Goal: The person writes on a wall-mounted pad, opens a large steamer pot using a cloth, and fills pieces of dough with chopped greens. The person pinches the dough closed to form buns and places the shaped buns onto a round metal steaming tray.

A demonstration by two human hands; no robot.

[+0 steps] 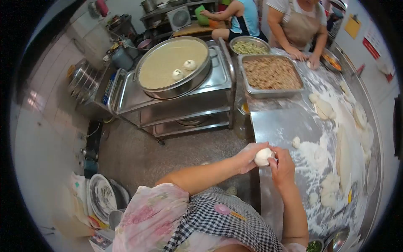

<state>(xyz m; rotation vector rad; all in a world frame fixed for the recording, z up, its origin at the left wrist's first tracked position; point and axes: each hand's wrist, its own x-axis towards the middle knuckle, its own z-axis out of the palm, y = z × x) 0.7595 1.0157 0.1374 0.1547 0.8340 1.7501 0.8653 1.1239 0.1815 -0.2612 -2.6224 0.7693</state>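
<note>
Between my two hands is a round white dough bun (263, 157), held over the near edge of the metal worktable (268, 126). My left hand (247, 158) cups it from the left, its fingers partly hidden behind the dough. From the right, my right hand (282, 164) closes on the bun with thumb and fingers at its side. Small lumps of dough (296, 142) and a patch of flour (314, 155) lie on the table just right of my hands.
A steel trolley (220, 80) carries a round steamer (172, 63) with two buns (189, 65). A tray of meat filling (273, 73) and a bowl of chopped vegetables (250, 45) stand ahead. Dough pieces (323, 107) lie rightward. Across the table, a co-worker's hands (296, 53) handle dough.
</note>
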